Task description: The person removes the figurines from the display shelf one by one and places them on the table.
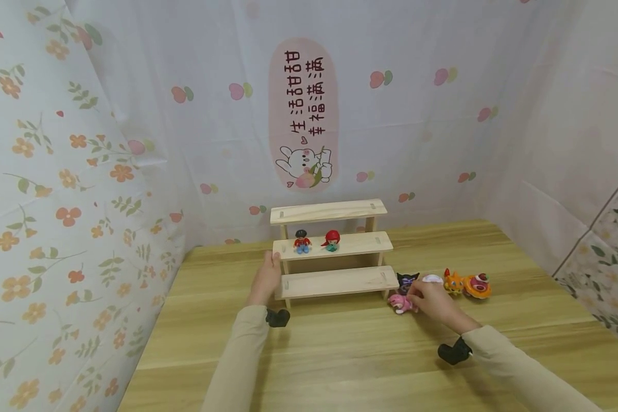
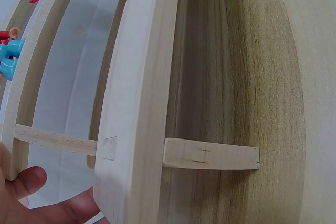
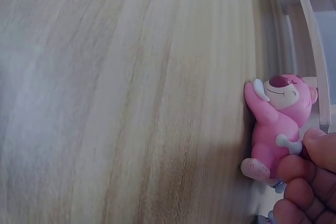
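Observation:
My left hand grips the left end of a three-tier wooden shelf, its thumb by the middle tier. On that tier stand a boy figurine in a dark hat and a red-haired mermaid figurine. Beside the shelf's lower right corner, my right hand pinches a pink bear figurine at its side, thumb and fingertips curled. The bear lies low at the table. A black-hooded figurine stands just behind the bear, partly covered. What lies under the right fingers is hidden.
Right of my right hand are a white toy, an orange figurine and an orange ring-shaped toy with a pink figure. A patterned curtain hangs behind the wood-grain table.

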Demonstrator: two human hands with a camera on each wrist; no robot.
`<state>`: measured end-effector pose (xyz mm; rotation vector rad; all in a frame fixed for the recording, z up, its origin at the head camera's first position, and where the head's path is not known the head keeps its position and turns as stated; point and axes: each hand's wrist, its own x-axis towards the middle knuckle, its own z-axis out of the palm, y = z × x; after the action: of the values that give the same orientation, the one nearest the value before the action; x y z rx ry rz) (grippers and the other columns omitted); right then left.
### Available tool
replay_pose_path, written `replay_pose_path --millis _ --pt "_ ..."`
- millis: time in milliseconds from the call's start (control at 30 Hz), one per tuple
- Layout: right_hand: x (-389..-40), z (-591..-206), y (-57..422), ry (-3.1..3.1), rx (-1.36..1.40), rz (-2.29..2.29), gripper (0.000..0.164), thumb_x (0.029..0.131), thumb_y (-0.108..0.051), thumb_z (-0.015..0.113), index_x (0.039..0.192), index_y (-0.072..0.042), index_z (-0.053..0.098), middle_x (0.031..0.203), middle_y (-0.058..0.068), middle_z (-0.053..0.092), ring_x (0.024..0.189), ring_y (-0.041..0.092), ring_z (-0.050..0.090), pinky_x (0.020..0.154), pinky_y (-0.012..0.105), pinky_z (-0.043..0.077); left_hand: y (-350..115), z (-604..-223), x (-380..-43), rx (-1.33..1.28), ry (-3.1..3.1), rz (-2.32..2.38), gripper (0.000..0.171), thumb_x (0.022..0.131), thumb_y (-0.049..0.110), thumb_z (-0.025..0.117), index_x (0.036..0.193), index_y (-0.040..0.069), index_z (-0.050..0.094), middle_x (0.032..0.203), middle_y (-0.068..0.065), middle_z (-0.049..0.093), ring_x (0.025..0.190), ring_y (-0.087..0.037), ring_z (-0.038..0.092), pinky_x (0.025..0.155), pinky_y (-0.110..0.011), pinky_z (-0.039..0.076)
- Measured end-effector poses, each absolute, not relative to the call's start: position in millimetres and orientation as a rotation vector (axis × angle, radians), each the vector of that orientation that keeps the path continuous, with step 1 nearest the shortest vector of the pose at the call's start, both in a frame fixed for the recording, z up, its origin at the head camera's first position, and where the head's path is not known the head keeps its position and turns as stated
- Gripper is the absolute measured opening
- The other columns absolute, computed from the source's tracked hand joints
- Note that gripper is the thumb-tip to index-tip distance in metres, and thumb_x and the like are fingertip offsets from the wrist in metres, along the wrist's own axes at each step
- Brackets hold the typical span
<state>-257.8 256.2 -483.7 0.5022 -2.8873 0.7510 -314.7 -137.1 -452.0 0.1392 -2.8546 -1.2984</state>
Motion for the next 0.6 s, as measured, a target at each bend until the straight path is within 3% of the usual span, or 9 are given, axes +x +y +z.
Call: replay_pose_path --millis 333,600 --pt "-258.0 -475.5 251.8 -2.834 0.559 0.578 0.004 0.086 -0.006 0.067 0.083 -0.005 0.067 0.060 -0.007 0.059 0.053 0.000 0.049 0.054 0.023 0.042 -136.8 -451.3 -314.0 0.146 -2.846 -1.303 0.038 0.105 0.040 0.022 0.122 0.009 0.036 0.128 -0.027 0.055 0.115 -0.044 0.054 0.090 -0.055 0.043" --pt "-266.6 -453.1 241.4 -2.818 0.515 0.619 0.006 0.089 -0.009 0.066 0.083 -0.008 0.067 0.068 -0.001 0.063 0.053 0.004 0.047 0.048 0.022 0.038 -136.3 -450.1 -312.5 0.147 -2.847 -1.305 0.038 0.105 0.040 0.021 0.122 0.009 0.035 0.129 -0.027 0.054 0.117 -0.045 0.053 0.092 -0.056 0.042"
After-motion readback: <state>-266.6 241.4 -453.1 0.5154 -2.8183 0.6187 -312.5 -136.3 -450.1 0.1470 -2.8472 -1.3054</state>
